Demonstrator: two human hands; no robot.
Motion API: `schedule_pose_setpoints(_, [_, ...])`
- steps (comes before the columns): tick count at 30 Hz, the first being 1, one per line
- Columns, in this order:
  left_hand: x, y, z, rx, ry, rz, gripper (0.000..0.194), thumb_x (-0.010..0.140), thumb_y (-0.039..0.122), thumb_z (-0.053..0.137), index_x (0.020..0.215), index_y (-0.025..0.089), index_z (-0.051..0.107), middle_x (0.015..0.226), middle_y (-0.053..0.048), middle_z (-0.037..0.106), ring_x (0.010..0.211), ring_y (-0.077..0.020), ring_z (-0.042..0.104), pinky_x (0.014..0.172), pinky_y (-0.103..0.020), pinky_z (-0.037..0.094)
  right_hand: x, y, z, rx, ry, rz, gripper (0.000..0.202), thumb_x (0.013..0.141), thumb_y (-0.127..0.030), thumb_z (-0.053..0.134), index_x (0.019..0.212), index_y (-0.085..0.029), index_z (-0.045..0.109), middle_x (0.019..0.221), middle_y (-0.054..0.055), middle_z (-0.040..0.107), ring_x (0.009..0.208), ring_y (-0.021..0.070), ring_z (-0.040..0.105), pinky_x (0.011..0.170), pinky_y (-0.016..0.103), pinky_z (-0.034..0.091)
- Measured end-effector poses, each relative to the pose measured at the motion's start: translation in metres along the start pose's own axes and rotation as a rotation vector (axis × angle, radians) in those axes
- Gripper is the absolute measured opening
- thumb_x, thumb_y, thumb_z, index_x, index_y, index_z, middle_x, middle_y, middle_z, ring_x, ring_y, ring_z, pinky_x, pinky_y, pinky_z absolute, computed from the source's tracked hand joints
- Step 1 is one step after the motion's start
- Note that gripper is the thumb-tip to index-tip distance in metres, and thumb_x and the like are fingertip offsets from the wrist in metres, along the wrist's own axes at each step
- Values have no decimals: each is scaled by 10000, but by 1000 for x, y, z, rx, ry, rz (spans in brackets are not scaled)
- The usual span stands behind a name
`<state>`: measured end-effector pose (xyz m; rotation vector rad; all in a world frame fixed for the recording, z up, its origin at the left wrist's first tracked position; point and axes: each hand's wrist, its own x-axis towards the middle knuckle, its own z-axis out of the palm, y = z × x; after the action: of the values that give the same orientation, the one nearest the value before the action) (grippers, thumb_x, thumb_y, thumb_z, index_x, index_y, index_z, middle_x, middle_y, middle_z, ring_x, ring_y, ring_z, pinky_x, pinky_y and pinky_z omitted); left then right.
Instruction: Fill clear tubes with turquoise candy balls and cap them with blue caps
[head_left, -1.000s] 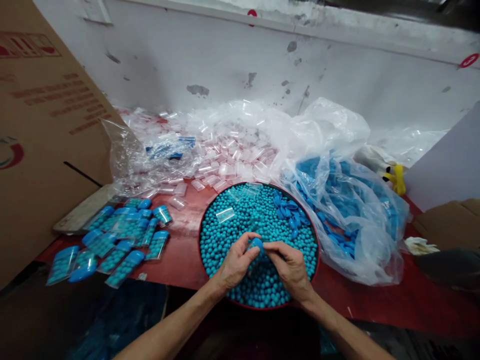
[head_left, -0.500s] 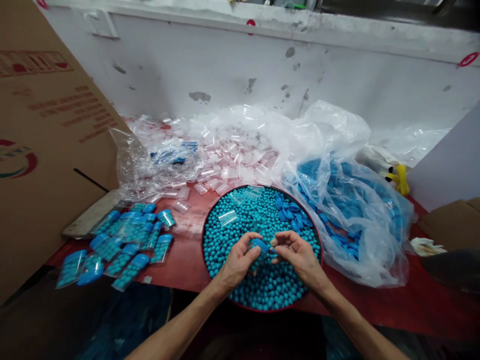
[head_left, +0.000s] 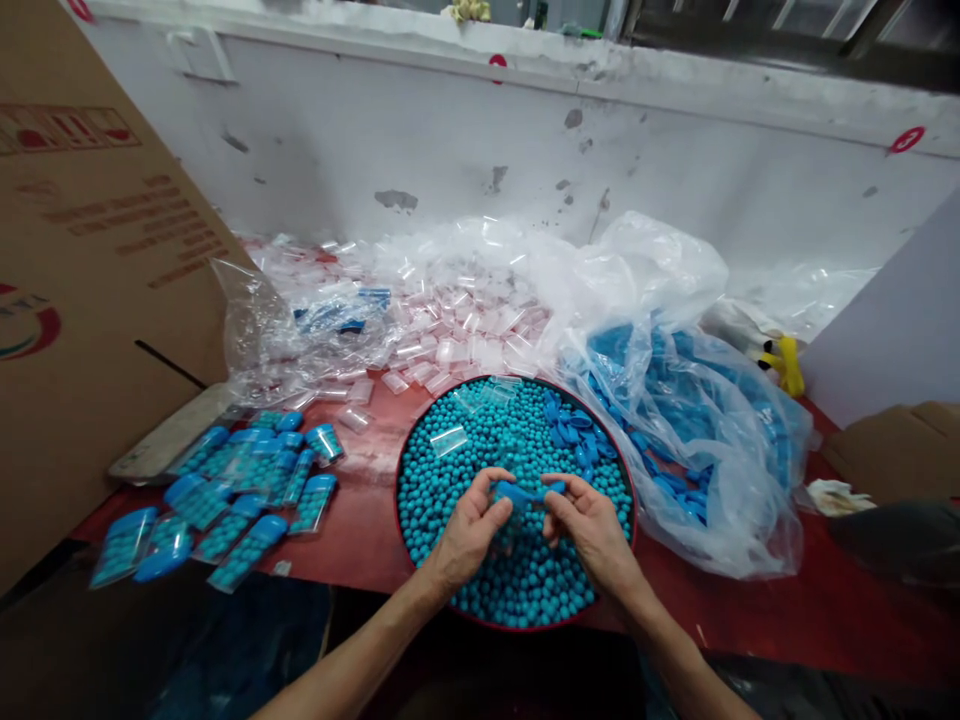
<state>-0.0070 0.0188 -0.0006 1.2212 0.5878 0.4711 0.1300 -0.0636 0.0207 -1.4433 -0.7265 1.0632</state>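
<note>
Over a round tub (head_left: 400, 480) of teal beads (head_left: 442, 510), my two hands come close together. My left hand (head_left: 472, 525) pinches a blue plastic cap (head_left: 513, 491) between thumb and fingers; whether a clear container hangs below it, I cannot tell. In my right hand (head_left: 589, 520), another small blue cap (head_left: 555, 488) sits between thumb and forefinger, nearly touching the first. Several loose blue caps (head_left: 574, 425) lie on the beads at the tub's right side. A clear plastic container (head_left: 448, 440) rests on the beads farther back.
Filled containers with blue caps (head_left: 247, 540) lie on the red table (head_left: 360, 520) at left. Clear containers (head_left: 465, 320) are heaped behind the tub. A clear bag (head_left: 720, 440) of blue caps is at right. A cardboard box (head_left: 90, 250) stands left, before a white wall (head_left: 375, 130).
My right fingers have closed in, and a blue cap now shows between them, close to the one in my left hand. The whole view has shifted slightly.
</note>
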Motion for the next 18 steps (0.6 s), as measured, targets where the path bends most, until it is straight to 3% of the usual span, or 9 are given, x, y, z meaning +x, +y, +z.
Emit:
schedule_pose_setpoints(2, [-3, 1, 2, 129, -34, 52, 298, 793, 349, 443, 1048, 204, 390, 646, 44, 479, 524, -74, 462, 496, -190, 407, 0, 0, 2, -154, 39, -85, 399, 757, -379, 511, 1056, -116, 513, 538, -25, 555, 460, 112, 517, 471, 235, 438])
schedule_pose_setpoints(4, [-6, 2, 4, 271, -23, 147, 295, 790, 301, 457, 1065, 199, 421, 819, 1, 535, 720, -112, 513, 683, -245, 435, -2, 1, 2, -371, 20, -218, 383, 791, -352, 466, 1107, -141, 512, 708, 34, 622, 621, 156, 586, 607, 286, 480])
schedule_pose_setpoints(6, [-8, 3, 7, 351, -2, 217, 335, 790, 266, 456, 1114, 197, 411, 1025, -34, 521, 911, -149, 493, 846, -284, 378, -6, 2, 2, -592, -69, -360, 376, 810, -328, 436, 1137, -156, 501, 961, 94, 614, 870, 204, 580, 779, 336, 458])
schedule_pose_setpoints(8, [-8, 3, 10, 351, 5, 214, 383, 802, 256, 429, 1175, 196, 364, 1103, -44, 497, 965, -156, 478, 892, -293, 348, -11, 3, 3, -775, -164, -429, 459, 787, -329, 470, 1197, -125, 437, 1133, 144, 528, 1024, 242, 510, 854, 369, 423])
schedule_pose_setpoints(11, [-8, 3, 13, 303, 17, 160, 386, 803, 244, 415, 1180, 183, 363, 1051, -36, 525, 920, -149, 497, 870, -286, 363, -15, 5, 9, -988, -202, -395, 669, 715, -324, 553, 1272, -63, 289, 1159, 203, 474, 1009, 286, 512, 797, 400, 454])
schedule_pose_setpoints(15, [-8, 3, 12, 222, 38, 137, 340, 776, 236, 451, 1110, 174, 435, 985, -20, 555, 887, -145, 511, 845, -271, 377, -15, 7, 18, -1111, -177, -389, 684, 715, -320, 529, 1278, -75, 226, 1108, 187, 489, 896, 281, 564, 695, 398, 486])
schedule_pose_setpoints(18, [-6, 4, 13, 132, 120, 53, 317, 759, 258, 483, 1061, 161, 470, 949, -23, 577, 869, -147, 523, 822, -260, 390, -15, 9, 24, -1173, -192, -436, 707, 716, -351, 525, 1286, -86, 200, 1102, 187, 471, 835, 274, 575, 643, 397, 490])
